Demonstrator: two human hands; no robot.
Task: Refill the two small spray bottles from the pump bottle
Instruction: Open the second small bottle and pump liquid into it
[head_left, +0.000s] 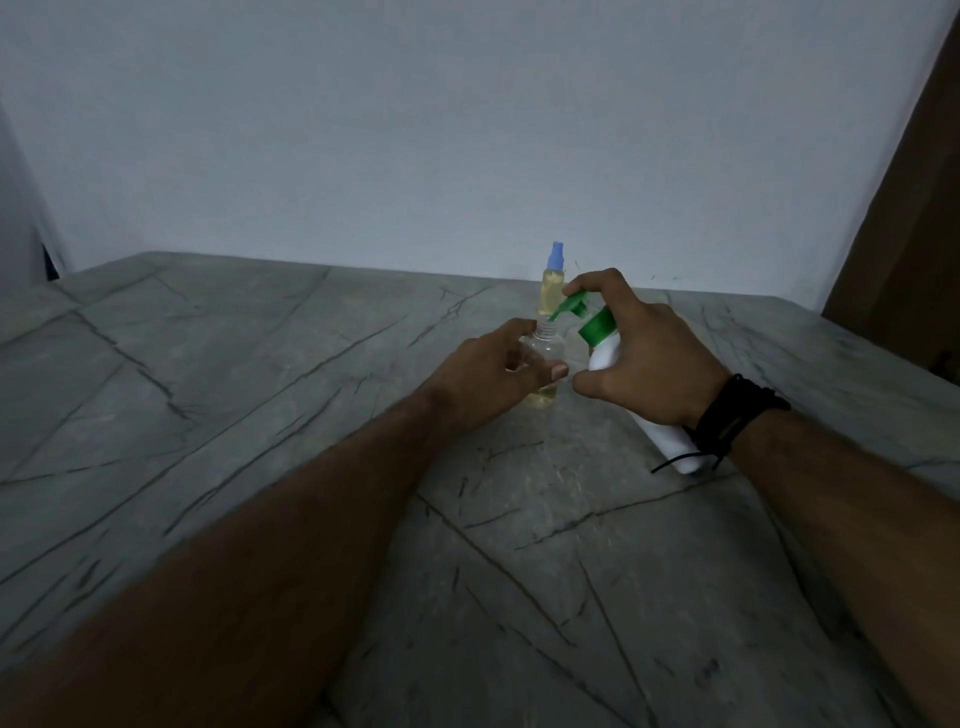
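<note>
Your right hand (649, 358) grips the tilted white pump bottle (644, 395), forefinger on its green pump head (574, 306), the nozzle just above the open clear spray bottle (543, 358) your left hand (498, 374) holds upright, beyond which stands the blue-capped spray bottle (552, 283).

head view: single wide-angle camera at head height | faces forward and down over grey veined stone tabletop (260, 415) toward pale blue-grey wall (415, 130) | near, both forearms reach in from bottom edge | no second view
</note>
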